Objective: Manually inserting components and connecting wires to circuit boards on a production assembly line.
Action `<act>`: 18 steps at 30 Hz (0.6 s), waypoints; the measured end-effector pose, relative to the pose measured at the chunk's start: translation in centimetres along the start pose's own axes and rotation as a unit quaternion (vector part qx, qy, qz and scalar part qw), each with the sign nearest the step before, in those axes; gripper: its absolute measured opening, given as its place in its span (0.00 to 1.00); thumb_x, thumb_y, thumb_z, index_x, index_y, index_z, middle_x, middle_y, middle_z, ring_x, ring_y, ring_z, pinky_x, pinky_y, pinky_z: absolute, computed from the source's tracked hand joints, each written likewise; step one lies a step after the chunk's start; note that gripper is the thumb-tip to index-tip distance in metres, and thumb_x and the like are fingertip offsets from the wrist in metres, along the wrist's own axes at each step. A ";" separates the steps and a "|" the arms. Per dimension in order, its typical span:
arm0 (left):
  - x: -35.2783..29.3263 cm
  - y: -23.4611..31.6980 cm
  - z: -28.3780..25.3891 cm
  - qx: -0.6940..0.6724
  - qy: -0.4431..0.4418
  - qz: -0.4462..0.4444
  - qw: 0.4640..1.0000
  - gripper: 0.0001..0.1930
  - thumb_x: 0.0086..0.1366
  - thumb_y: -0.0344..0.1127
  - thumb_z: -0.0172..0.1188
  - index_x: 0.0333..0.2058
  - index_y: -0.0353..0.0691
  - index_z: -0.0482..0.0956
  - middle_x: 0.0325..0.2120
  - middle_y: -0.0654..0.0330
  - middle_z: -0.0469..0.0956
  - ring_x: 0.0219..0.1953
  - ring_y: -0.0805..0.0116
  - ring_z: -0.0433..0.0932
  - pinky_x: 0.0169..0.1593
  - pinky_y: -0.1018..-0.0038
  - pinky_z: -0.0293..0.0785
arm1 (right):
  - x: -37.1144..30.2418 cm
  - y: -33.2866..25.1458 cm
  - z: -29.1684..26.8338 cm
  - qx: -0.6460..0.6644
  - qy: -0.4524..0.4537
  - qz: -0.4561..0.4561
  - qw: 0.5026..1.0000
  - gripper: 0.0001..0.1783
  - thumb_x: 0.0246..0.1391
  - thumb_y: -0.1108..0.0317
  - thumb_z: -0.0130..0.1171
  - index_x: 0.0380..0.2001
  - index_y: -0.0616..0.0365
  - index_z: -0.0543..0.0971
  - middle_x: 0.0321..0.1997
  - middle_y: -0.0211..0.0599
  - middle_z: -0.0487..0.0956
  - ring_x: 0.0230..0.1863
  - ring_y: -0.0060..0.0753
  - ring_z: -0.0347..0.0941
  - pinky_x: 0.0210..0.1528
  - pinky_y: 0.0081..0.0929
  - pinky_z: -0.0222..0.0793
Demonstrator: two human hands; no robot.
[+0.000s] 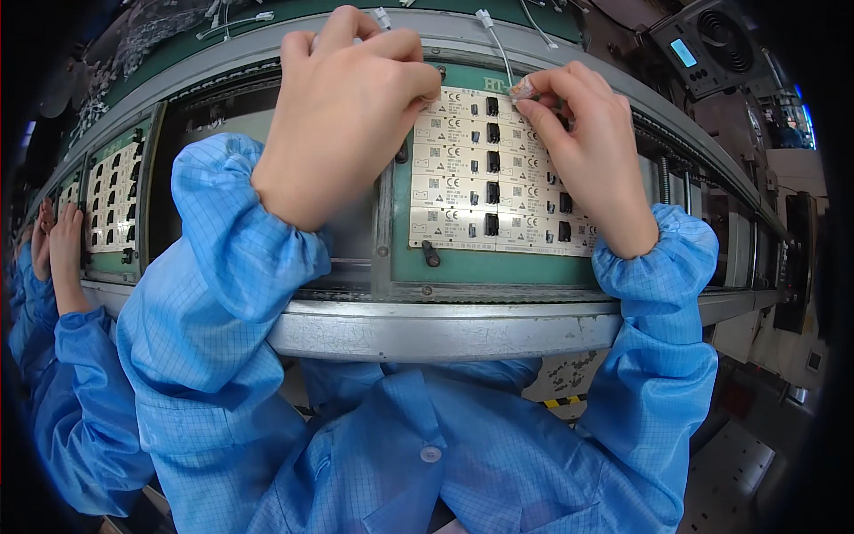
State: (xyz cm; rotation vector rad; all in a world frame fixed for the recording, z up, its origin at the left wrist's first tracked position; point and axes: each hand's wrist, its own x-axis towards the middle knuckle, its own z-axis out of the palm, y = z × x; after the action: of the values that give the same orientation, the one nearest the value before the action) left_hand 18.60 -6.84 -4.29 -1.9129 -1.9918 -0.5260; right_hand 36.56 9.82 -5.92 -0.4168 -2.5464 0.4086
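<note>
A pale circuit-board panel [463,191] with rows of small black parts lies in a green carrier [498,267] on a conveyor line. My left hand [347,107] rests curled on the panel's upper left corner, fingers bent down on it. My right hand [587,142] pinches a small clear connector [522,87] with a white wire at the panel's top edge. Both forearms wear blue checked sleeves.
A grey metal rail [427,325] runs along the near side of the conveyor. At the left, another panel [111,196] sits in its carrier, with another person's hands [53,245] on it. Loose white wires [494,36] lie on the far rail. A dark fan unit [712,44] stands upper right.
</note>
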 end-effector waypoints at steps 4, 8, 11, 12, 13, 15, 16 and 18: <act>0.1 0.4 -0.2 0.014 -0.019 0.005 1.000 0.05 0.57 0.33 0.68 0.34 0.47 0.86 0.36 0.73 0.80 0.47 0.63 0.73 0.50 0.62 0.63 | 0.0 -0.1 0.0 -0.019 -0.005 -0.010 1.000 0.08 0.56 0.71 0.65 0.37 0.63 0.82 0.32 0.38 0.77 0.31 0.35 0.74 0.35 0.31 0.69; -0.1 -0.2 0.3 -0.039 -0.041 -0.060 0.997 0.05 0.59 0.33 0.68 0.35 0.48 0.86 0.36 0.72 0.80 0.47 0.62 0.73 0.50 0.62 0.62 | 0.0 0.1 0.2 -0.015 -0.002 -0.008 1.000 0.08 0.56 0.71 0.65 0.36 0.63 0.82 0.32 0.38 0.77 0.30 0.35 0.73 0.35 0.31 0.69; -0.2 -0.2 0.4 -0.038 -0.032 -0.070 0.996 0.05 0.60 0.33 0.68 0.35 0.48 0.87 0.35 0.71 0.80 0.46 0.62 0.73 0.50 0.62 0.62 | 0.0 0.0 0.2 -0.012 -0.007 0.007 1.000 0.07 0.56 0.71 0.64 0.37 0.63 0.82 0.32 0.38 0.77 0.30 0.35 0.73 0.35 0.30 0.69; -0.2 -0.1 0.4 -0.031 -0.032 -0.075 0.996 0.05 0.60 0.33 0.68 0.36 0.48 0.87 0.35 0.71 0.80 0.46 0.61 0.73 0.50 0.62 0.62 | 0.0 0.1 0.1 -0.011 -0.007 0.008 1.000 0.07 0.56 0.71 0.64 0.37 0.63 0.82 0.32 0.38 0.77 0.30 0.35 0.73 0.35 0.30 0.69; -0.2 -0.1 0.4 -0.032 -0.033 -0.074 0.996 0.05 0.60 0.33 0.68 0.36 0.48 0.87 0.35 0.71 0.80 0.46 0.61 0.73 0.50 0.62 0.62 | 0.0 0.1 0.1 -0.017 -0.004 -0.001 1.000 0.08 0.56 0.71 0.64 0.37 0.63 0.82 0.32 0.38 0.77 0.29 0.35 0.73 0.35 0.30 0.69; -0.3 -0.4 0.6 -0.027 -0.029 -0.073 0.997 0.05 0.60 0.35 0.68 0.35 0.47 0.87 0.35 0.70 0.80 0.45 0.61 0.73 0.50 0.62 0.63 | 0.1 0.2 0.1 -0.020 -0.003 -0.008 1.000 0.08 0.56 0.72 0.64 0.38 0.64 0.82 0.32 0.38 0.77 0.29 0.34 0.73 0.34 0.29 0.69; -0.2 -0.8 0.8 -0.027 -0.033 -0.074 0.996 0.05 0.60 0.35 0.68 0.35 0.47 0.87 0.35 0.70 0.80 0.45 0.61 0.73 0.50 0.62 0.63 | 0.1 0.2 0.2 -0.013 -0.004 -0.006 1.000 0.08 0.57 0.71 0.64 0.38 0.64 0.82 0.32 0.37 0.77 0.28 0.33 0.73 0.34 0.29 0.69; 0.3 -1.2 1.0 -0.094 -0.034 -0.059 0.993 0.05 0.58 0.31 0.66 0.34 0.46 0.88 0.35 0.68 0.79 0.44 0.60 0.73 0.49 0.62 0.64 | 0.1 0.1 0.1 -0.005 -0.009 0.000 1.000 0.08 0.57 0.71 0.64 0.39 0.64 0.82 0.32 0.37 0.77 0.28 0.33 0.72 0.33 0.29 0.69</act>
State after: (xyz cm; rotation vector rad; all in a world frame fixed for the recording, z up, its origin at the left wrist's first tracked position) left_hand 17.40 -6.19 -5.06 -1.9512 -2.1781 -0.7120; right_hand 36.43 9.98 -6.00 -0.4198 -2.5672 0.4007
